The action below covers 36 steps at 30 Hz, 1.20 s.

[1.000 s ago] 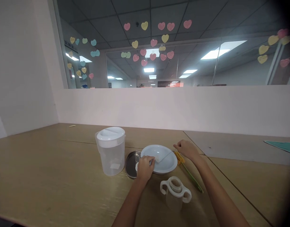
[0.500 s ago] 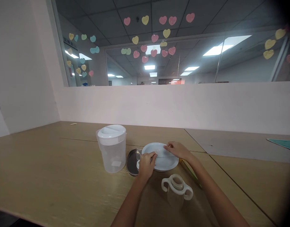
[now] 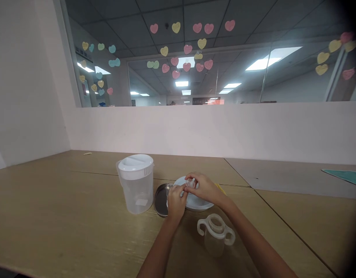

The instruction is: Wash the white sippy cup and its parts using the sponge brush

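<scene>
Over the left part of a white plate (image 3: 199,202), my right hand (image 3: 201,187) pinches a small clear round piece (image 3: 190,183) between thumb and fingers. My left hand (image 3: 176,200) is closed right beside it, its fingertips meeting the lower left of that piece; whether it holds anything else is hidden. Left of the plate lies a metal tray (image 3: 160,200), partly covered by my left hand. A clear cup with two white handles (image 3: 216,231) stands upright and uncapped, nearer to me than the plate.
A translucent pitcher with a white lid (image 3: 137,185) stands left of the tray. Something yellow (image 3: 220,188) shows behind my right wrist. A green-blue item (image 3: 344,176) lies far right, with a wall and window behind the table.
My right hand has moved left from the plate's far right rim to my left hand and now grips the clear piece. The view has shifted slightly.
</scene>
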### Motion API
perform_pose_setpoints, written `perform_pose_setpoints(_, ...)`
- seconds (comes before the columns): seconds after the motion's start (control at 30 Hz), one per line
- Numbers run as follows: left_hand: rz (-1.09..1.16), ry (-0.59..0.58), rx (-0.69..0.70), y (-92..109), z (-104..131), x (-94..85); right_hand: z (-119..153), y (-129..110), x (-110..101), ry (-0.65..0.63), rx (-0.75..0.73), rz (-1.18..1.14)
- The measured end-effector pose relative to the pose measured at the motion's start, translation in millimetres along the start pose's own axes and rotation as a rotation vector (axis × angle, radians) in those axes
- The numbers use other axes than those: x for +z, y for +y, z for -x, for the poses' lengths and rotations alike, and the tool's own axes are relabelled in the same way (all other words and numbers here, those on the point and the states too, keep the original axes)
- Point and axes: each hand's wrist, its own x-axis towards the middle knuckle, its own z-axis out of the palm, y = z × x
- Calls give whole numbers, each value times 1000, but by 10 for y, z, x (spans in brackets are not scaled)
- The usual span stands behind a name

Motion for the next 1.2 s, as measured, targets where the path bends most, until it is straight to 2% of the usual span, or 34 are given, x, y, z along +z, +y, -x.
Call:
perform_pose_setpoints(0.13, -6, 46, 1, -11, -3, -66, 10, -79, -164, 82, 10, 33)
perform_pose_setpoints(0.27, -210, 139, -132, -134, 17, -119, 121, -255, -518, 226, 94, 18)
perform_pose_setpoints(0.37, -351, 94, -252, -247, 39, -144, 256, -369, -777, 199, 155, 49)
perform_pose_setpoints(0.47, -407, 19, -325, -315, 55, -159, 369, -424, -934, 108, 202, 83)
perform_pose_setpoints(0.6, -431, -53, -308, -325, 68, -164, 429, -472, -975, -47, 200, 99)
perform_pose_setpoints(0.73, -451, -99, -288, -311, 80, -146, 427, -522, -935, -112, 170, 118)
perform_pose_setpoints(1.03, -527, -197, -357, -319, 75, -119, 453, -541, -974, -58, 197, 123)
perform_pose_setpoints(1.2, -524, -103, -354, -319, 48, -169, 451, -505, -987, -39, 218, 165)
